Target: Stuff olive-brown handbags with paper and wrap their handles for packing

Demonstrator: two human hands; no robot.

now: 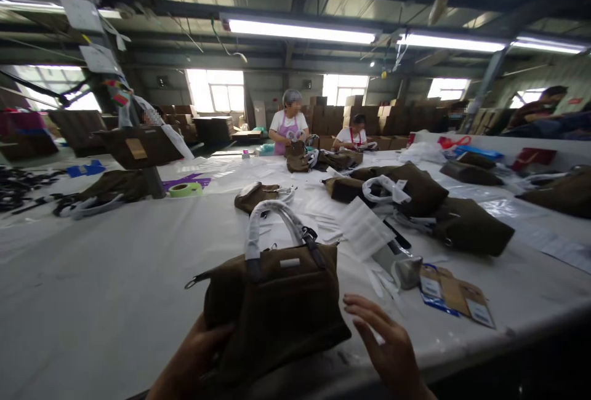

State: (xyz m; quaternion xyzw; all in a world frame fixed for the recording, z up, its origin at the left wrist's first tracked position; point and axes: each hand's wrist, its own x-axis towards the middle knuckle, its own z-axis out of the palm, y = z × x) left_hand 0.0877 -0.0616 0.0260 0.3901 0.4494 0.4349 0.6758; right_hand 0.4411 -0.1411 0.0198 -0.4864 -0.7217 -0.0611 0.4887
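Observation:
A brown handbag (277,301) with white wrapped handles stands tilted at the near edge of the white table (101,277). My left hand (194,357) grips the bag's lower left side, fingers closed under it. My right hand (388,344) hovers just right of the bag with fingers spread and nothing in it. Cardboard tags (455,295) lie to the right of that hand, and a white paper slip (364,228) rests beyond it.
More brown handbags (415,194) lie across the table's middle and right. A green tape roll (185,189) sits far left. Two people (290,123) work on bags at the far end. Cardboard boxes (351,114) stack behind them.

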